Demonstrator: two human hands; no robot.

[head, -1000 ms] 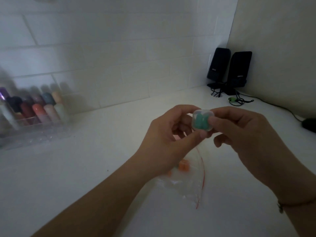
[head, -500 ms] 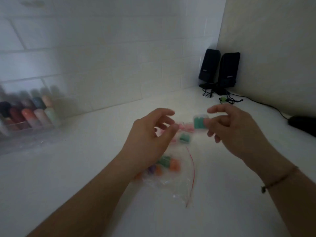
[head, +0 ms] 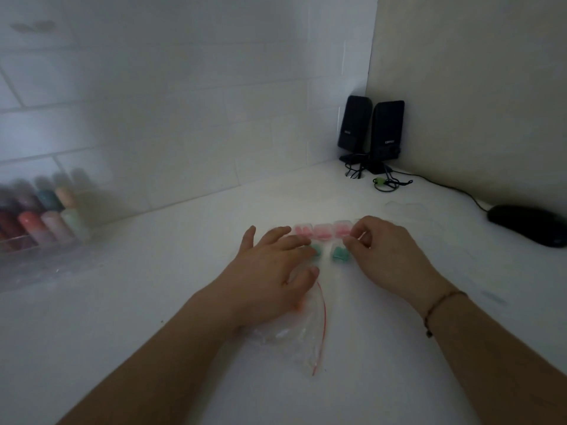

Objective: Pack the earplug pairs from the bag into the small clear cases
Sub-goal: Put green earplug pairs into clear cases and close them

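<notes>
Three small clear cases with pink earplugs (head: pixel 322 231) stand in a row on the white surface (head: pixel 153 271), and just in front of them sit two more cases holding green earplugs. The right hand (head: pixel 389 250) has its fingers curled down at the right-hand green case (head: pixel 340 254), thumb and fingertip touching its edge; whether that grip actually pinches the case or merely rests on it I cannot tell. The left hand (head: pixel 273 271) lies spread and flat, its grip released, fingers straight and covering most of the other green case (head: pixel 316 250). Beneath the left wrist lies the clear bag (head: pixel 294 338) with a red seal line along its open edge; its contents are too blurred to make out. Two black speakers (head: pixel 371 133) stand in the far corner, a black mouse (head: pixel 527 223) at the right, and a clear organiser of coloured bottles (head: pixel 40 222) at the left.
</notes>
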